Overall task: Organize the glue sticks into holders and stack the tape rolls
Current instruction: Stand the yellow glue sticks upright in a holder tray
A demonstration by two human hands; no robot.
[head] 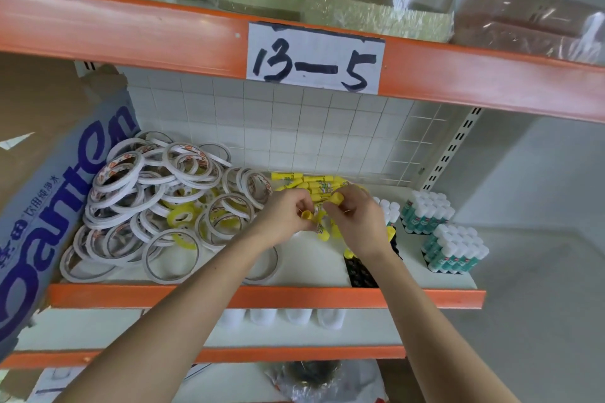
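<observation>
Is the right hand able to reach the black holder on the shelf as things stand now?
Probably yes. The right hand hovers just above the black holder, and nothing lies between them. However, its fingers already grip a yellow glue stick, so it would arrive with the stick in hand.

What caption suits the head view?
Both hands gather yellow glue sticks beside loose tape rolls on a shelf.

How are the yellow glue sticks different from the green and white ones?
The yellow glue sticks lie loose in a jumbled heap at the back of the shelf, while the green and white glue sticks stand upright, packed in neat blocks at the right. The yellow ones are yellow all over; the others have green bodies with white caps. Both hands, left and right, are handling yellow ones only. Both kinds sit on the same shelf.
</observation>
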